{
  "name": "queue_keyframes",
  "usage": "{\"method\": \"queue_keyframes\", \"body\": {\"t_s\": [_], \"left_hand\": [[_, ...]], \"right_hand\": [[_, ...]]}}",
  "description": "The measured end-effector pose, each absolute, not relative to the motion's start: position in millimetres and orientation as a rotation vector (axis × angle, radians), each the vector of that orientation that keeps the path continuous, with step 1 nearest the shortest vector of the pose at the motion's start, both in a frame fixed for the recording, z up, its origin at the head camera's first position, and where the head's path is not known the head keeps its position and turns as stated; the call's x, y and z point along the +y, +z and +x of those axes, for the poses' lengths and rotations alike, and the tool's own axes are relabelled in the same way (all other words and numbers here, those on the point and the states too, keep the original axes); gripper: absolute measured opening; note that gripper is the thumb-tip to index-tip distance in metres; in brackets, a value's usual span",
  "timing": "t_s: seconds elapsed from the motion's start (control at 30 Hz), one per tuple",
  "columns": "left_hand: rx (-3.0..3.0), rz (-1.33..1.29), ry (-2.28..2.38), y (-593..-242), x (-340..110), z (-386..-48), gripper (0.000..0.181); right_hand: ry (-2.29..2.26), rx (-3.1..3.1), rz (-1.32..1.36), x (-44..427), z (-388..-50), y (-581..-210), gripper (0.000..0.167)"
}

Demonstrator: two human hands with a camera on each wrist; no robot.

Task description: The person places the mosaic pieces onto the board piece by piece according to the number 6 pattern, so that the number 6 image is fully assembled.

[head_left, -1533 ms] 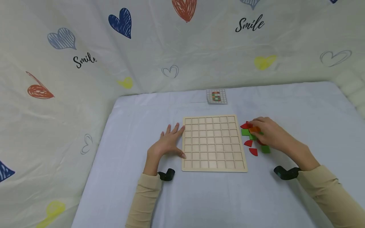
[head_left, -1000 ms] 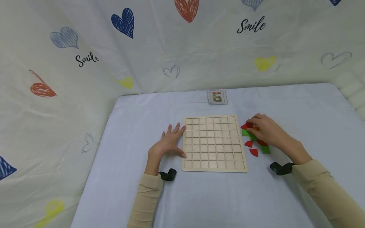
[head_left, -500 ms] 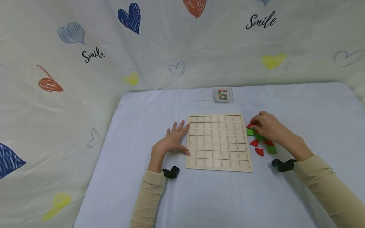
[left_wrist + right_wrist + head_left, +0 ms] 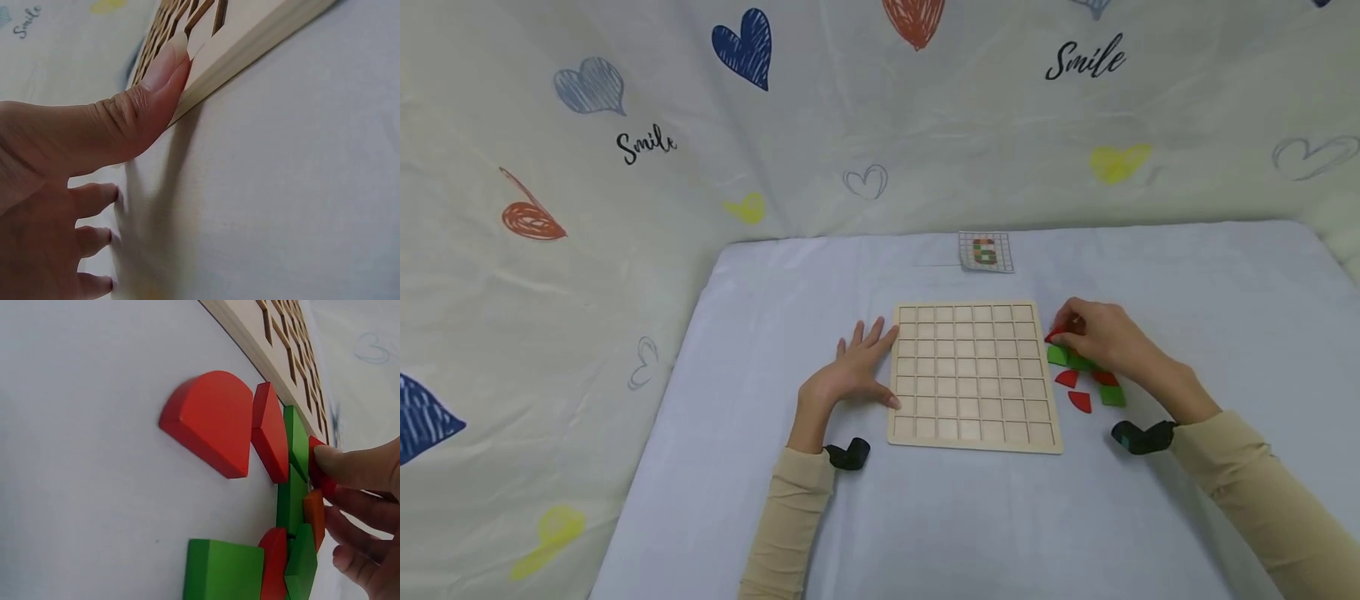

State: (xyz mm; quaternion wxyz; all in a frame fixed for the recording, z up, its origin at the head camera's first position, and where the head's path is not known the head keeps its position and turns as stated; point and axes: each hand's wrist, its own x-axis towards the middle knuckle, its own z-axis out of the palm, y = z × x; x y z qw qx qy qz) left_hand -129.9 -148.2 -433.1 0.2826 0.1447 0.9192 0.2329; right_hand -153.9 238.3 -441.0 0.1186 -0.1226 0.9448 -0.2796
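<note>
A wooden grid board (image 4: 973,375) with bare cells lies on the white cloth. My left hand (image 4: 850,372) is spread at its left edge, and in the left wrist view the thumb (image 4: 159,81) rests on the rim. Right of the board, my right hand (image 4: 1101,333) is over a group of red, green and orange pieces. In the right wrist view its thumb and fingers pinch a red piece (image 4: 319,469), beside a green piece (image 4: 296,442) and an orange piece (image 4: 314,515). Nearer pieces include a red quarter-round (image 4: 212,422) and a green square (image 4: 231,572).
A small card (image 4: 986,252) with a coloured grid pattern lies behind the board, near the table's back edge. A white cloth wall with hearts and lettering rises behind and to the left. Dark devices are strapped at both wrists.
My right hand has shifted slightly within the pieces, from over the orange one to the red one at the back left. My left hand stays at the board; the head view has shifted a little.
</note>
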Motion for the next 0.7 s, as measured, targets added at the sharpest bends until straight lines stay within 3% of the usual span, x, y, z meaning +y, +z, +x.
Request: {"method": "queue_keyframes", "body": {"t_s": [0.7], "left_hand": [[2.484, 0.368, 0.618, -433, -146, -131, 0.123]], "right_hand": [[-0.941, 2.897, -0.595, 223, -160, -435, 0.017]]}}
